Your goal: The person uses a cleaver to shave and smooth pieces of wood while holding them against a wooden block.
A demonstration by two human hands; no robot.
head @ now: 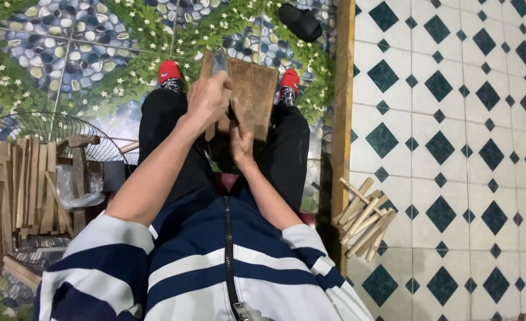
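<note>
I sit with a brown wooden board (pixel 254 95) standing upright between my knees, above my red-toed socks (pixel 169 71). My left hand (pixel 208 100) is closed over the board's left edge. A narrow grey piece, possibly a blade (pixel 219 60), sticks up above that hand against a thin strip of wood. My right hand (pixel 241 145) grips the board's lower edge, just below the left hand. What lies under the left palm is hidden.
A stack of wooden slats (pixel 19 184) and a wooden mallet (pixel 79 142) lie at my left on a wire fan guard (pixel 37 128). Several cut sticks (pixel 364 217) lie on the diamond tiles at right. A wooden threshold (pixel 343 89) divides the floors; a black slipper (pixel 298 21) lies ahead.
</note>
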